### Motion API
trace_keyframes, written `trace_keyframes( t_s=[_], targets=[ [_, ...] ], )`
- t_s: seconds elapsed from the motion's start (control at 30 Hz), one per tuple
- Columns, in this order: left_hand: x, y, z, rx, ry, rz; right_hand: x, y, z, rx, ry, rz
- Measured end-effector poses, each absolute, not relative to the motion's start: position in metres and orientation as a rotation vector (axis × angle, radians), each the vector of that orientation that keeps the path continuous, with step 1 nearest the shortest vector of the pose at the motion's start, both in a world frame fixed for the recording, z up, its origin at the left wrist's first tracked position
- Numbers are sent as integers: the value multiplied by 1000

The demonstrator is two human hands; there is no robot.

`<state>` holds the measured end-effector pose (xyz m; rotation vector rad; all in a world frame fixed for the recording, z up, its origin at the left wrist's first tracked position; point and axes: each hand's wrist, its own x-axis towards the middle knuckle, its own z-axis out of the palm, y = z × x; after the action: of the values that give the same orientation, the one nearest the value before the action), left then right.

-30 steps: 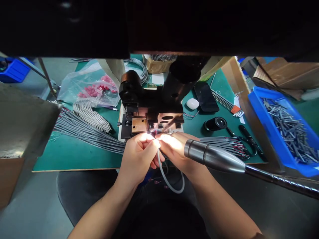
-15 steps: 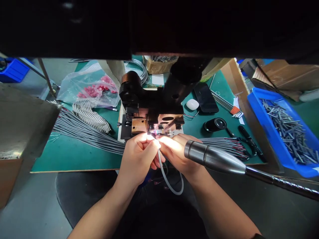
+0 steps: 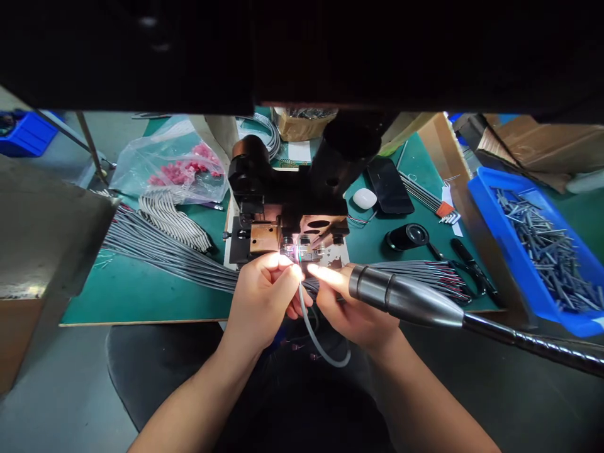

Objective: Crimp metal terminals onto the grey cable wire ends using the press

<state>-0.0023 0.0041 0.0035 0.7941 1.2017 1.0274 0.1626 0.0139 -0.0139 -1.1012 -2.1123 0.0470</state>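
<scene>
Head view: the green worktop [image 3: 155, 301] shows open room along its near edge at left; a dark machine [image 3: 292, 195] stands mid-worktop, and a lamp [image 3: 415, 299] crosses the near edge at right. The left hand [image 3: 264, 296] pinches a grey cable [image 3: 330, 361] at the machine, its loop hanging past that edge. The right hand [image 3: 361, 318], drawn back since half a second ago, curls loosely; any grip is hidden.

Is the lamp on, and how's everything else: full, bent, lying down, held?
Lamp: on.
Cable: bent, slack hanging.
Left hand: pinching the cable.
Right hand: forefinger out, grip unclear.
Grey wires: lying bunched.
Bag: crumpled, pink bits inside.
Right bin: open-topped, heaped with grey pieces.
Phone: flat, dark.
</scene>
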Motion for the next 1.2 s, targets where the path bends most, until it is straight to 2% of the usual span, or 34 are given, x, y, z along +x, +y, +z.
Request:
trace_keyframes(
  t_s=[0.53,1.2],
  targets=[
    [-2,4,2,794,1241,1020,171,4,-16,-971,-2021,236],
    [-3,4,5,794,1223,1022,173,3,-20,-961,-2059,262]
  ],
)
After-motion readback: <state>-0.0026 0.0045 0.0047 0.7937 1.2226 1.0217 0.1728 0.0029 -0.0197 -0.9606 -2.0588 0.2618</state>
